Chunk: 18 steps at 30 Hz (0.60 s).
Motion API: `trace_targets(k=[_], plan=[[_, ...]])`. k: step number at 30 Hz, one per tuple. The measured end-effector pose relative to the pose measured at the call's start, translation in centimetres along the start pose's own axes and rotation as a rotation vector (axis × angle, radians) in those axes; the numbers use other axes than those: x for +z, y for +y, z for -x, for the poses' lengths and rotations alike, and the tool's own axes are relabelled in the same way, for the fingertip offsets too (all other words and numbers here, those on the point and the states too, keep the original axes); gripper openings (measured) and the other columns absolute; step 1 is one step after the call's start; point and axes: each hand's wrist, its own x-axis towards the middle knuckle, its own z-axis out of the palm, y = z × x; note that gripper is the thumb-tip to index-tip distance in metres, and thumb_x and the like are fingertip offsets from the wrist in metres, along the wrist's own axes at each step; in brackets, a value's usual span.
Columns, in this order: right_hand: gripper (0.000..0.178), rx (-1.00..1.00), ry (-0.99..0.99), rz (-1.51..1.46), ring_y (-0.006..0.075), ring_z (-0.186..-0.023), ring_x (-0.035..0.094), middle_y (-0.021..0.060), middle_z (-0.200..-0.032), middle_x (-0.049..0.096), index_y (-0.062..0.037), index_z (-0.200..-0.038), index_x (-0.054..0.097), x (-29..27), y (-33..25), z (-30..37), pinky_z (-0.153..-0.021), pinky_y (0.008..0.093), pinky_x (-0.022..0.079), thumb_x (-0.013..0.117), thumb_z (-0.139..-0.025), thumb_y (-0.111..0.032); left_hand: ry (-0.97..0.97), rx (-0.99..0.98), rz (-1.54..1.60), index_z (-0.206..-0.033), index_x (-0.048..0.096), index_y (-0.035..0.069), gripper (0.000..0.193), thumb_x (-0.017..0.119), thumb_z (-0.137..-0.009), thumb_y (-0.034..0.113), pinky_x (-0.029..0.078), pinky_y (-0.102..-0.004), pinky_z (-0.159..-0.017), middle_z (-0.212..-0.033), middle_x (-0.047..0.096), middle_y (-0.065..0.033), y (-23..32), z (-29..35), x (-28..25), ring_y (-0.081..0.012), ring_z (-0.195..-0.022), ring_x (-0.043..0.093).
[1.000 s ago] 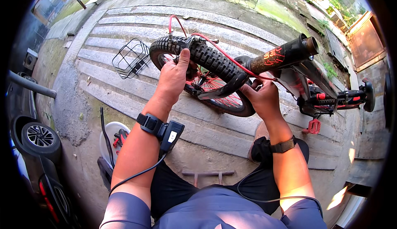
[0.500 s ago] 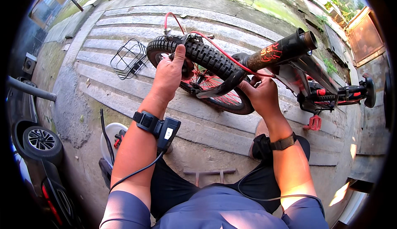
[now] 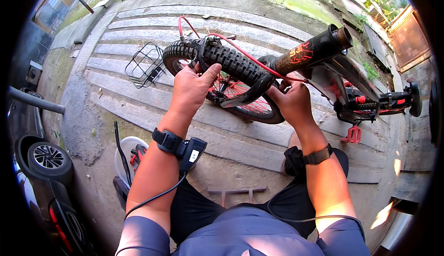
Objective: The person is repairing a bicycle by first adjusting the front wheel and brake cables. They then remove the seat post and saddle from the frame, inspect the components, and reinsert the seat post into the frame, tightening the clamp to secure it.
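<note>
Outdoors, my two hands work at one bicycle (image 3: 319, 81), its front wheel in the upper centre of the frame and its frame stretching away to the right. My left hand (image 3: 192, 89) is curled against the near side of the single knobby front tyre (image 3: 236, 64); its fingers are partly hidden, so I cannot tell whether that grip clasps anything. My right hand (image 3: 292, 99), right of centre, has thumb and fingers drawn together beside the wheel's right end, just below a red cable (image 3: 246, 54); I cannot tell what, if anything, that grip pinches. One red pedal (image 3: 354, 135) shows at right of centre. Two straps circle my wrists, one apiece, the left with one black box (image 3: 192, 152) beside it. One black wire basket (image 3: 154, 74) lies on the paving strips, left of the tyre. At lower left sit one white bucket (image 3: 127, 144) with red-and-black items inside and, nearer the edge, one large spoked car wheel (image 3: 49, 157).
</note>
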Motion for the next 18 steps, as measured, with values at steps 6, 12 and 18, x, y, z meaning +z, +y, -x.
trace_targets(k=[6, 12, 18], plan=[[0.041, -0.004, 0.002, 0.007, 0.0108, -0.058, 0.046, -0.0004, -0.064, 0.050, -0.0062, -0.103, 0.072, 0.1, -0.3, 0.0, -0.053, 0.0306, 0.036, 0.085, -0.076, -0.034, 0.000, 0.192, -0.410, -0.097, 0.075, 0.001, 0.026, 0.079, -0.083, 0.023, 0.054, -0.0379, -0.069, -0.083, 0.074, -0.0149, 1.0, 0.8, -0.2, -0.0275, -0.072, 0.070], [0.039, 0.003, 0.002, 0.016, 0.0125, -0.059, 0.047, 0.0012, -0.064, 0.050, -0.0055, -0.103, 0.071, 0.1, -0.3, 0.1, -0.054, 0.0316, 0.037, 0.084, -0.076, -0.030, 0.119, 0.303, -0.479, -0.097, 0.070, 0.000, 0.030, 0.078, -0.082, 0.024, 0.054, -0.0408, -0.075, -0.087, 0.073, -0.0168, 1.6, 1.5, 0.4, -0.0346, -0.080, 0.070], [0.039, 0.023, -0.008, 0.018, 0.0143, -0.059, 0.046, 0.0023, -0.065, 0.048, -0.0039, -0.101, 0.069, 0.1, 0.0, 0.0, -0.054, 0.0332, 0.038, 0.084, -0.077, -0.030, 0.133, 0.088, -0.379, -0.100, 0.066, -0.001, 0.037, 0.079, -0.084, 0.030, 0.053, -0.0383, -0.073, -0.084, 0.072, -0.0124, 0.6, 1.3, -0.2, -0.0273, -0.077, 0.069]])
